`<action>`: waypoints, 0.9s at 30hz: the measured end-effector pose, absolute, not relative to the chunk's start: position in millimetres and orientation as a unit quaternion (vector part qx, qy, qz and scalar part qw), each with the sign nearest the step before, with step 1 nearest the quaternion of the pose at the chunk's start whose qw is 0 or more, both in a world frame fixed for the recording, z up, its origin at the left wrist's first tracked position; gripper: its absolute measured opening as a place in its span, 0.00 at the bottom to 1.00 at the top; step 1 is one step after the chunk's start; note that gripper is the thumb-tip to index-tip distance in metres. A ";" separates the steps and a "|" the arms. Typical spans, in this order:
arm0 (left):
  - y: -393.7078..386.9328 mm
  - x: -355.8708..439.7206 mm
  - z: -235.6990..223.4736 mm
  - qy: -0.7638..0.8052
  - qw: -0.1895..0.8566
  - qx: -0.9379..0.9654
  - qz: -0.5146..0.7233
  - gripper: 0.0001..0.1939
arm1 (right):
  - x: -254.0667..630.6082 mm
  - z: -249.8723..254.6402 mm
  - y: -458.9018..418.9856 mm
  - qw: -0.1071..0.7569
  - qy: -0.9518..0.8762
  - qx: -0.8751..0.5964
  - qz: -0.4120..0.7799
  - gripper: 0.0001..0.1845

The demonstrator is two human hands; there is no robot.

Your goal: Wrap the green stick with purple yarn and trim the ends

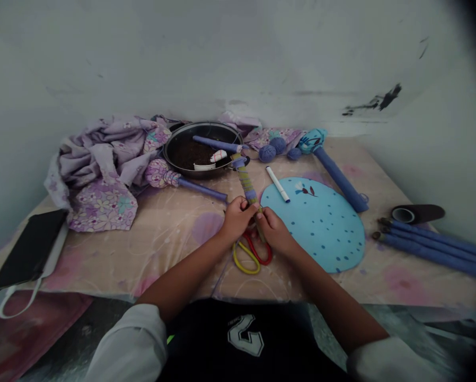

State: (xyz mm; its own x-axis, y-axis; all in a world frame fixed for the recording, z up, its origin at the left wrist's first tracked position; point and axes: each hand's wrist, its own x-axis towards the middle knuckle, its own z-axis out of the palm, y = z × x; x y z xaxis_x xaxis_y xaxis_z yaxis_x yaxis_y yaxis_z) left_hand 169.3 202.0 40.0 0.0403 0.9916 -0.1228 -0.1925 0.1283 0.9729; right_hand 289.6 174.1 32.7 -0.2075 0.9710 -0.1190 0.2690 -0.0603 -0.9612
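My L hand (237,216) pinched the wrapped stick (246,182) btwn thumb & fingers, and my R hand (274,229) pinched it just beside, nearer its lower end. The stick was above the table (174,239), its far end near the pan (169,162). Red/yellow-handled scissors (246,258) lay below my hands. To the R: blue dotted cloth (321,228), w/ a white marker (276,183) by its upper L edge.

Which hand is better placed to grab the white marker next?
Right, I'd say: the right hand is nearer the white marker, and the left hand would likely reach across it. Both hands hold the wrapped stick, so one must release.
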 end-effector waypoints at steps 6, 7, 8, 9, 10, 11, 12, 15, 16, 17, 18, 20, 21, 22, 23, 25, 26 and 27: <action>213.0 161.0 45.9 0.465 0.551 0.408 0.560 0.21 | 288.2 36.4 171.1 0.357 -0.617 -0.501 0.491 0.14; 214.8 159.4 46.1 0.460 0.555 0.406 0.562 0.21 | 287.9 36.8 171.2 0.358 -0.612 -0.493 0.504 0.14; 216.3 157.8 46.3 0.454 0.559 0.405 0.564 0.21 | 287.4 37.1 171.4 0.359 -0.606 -0.486 0.517 0.15; 217.4 156.4 46.5 0.449 0.562 0.405 0.564 0.22 | 286.8 37.5 171.6 0.361 -0.598 -0.479 0.532 0.15; 218.2 155.1 46.8 0.442 0.565 0.410 0.563 0.22 | 286.2 37.8 171.8 0.364 -0.587 -0.472 0.548 0.15; 218.7 154.0 47.3 0.435 0.567 0.417 0.561 0.22 | 285.9 38.1 172.0 0.367 -0.577 -0.466 0.561 0.16; 218.8 153.0 48.0 0.428 0.568 0.428 0.557 0.22 | 286.0 38.3 172.1 0.371 -0.567 -0.462 0.573 0.16; 218.1 151.3 50.4 0.407 0.574 0.468 0.534 0.23 | 288.2 38.4 172.0 0.386 -0.549 -0.454 0.587 0.17; 217.8 151.1 51.2 0.401 0.580 0.478 0.524 0.24 | 289.2 38.1 171.8 0.389 -0.548 -0.453 0.586 0.17; 217.7 151.1 51.8 0.396 0.586 0.482 0.516 0.24 | 289.8 37.8 171.5 0.391 -0.549 -0.454 0.583 0.18; 217.8 151.2 52.2 0.395 0.591 0.482 0.513 0.24 | 289.8 37.5 171.2 0.391 -0.551 -0.456 0.580 0.18; 218.8 151.6 52.3 0.403 0.591 0.468 0.519 0.25 | 287.8 36.7 170.4 0.389 -0.549 -0.461 0.579 0.18; 219.8 151.7 52.1 0.410 0.587 0.456 0.529 0.25 | 286.0 36.4 170.0 0.389 -0.544 -0.464 0.581 0.18; 221.0 151.7 51.7 0.417 0.583 0.443 0.538 0.25 | 283.9 36.3 169.8 0.390 -0.535 -0.469 0.585 0.19; 222.5 151.4 51.2 0.423 0.581 0.430 0.546 0.25 | 282.0 36.2 169.7 0.388 -0.528 -0.473 0.589 0.19; 225.9 150.0 50.4 0.427 0.581 0.414 0.556 0.25 | 279.5 36.6 170.2 0.382 -0.522 -0.477 0.595 0.20; 227.5 148.9 50.2 0.427 0.581 0.411 0.558 0.25 | 279.3 36.9 170.8 0.376 -0.524 -0.477 0.598 0.20; 228.9 147.6 50.3 0.426 0.582 0.411 0.558 0.25 | 279.6 37.3 171.6 0.370 -0.527 -0.474 0.600 0.20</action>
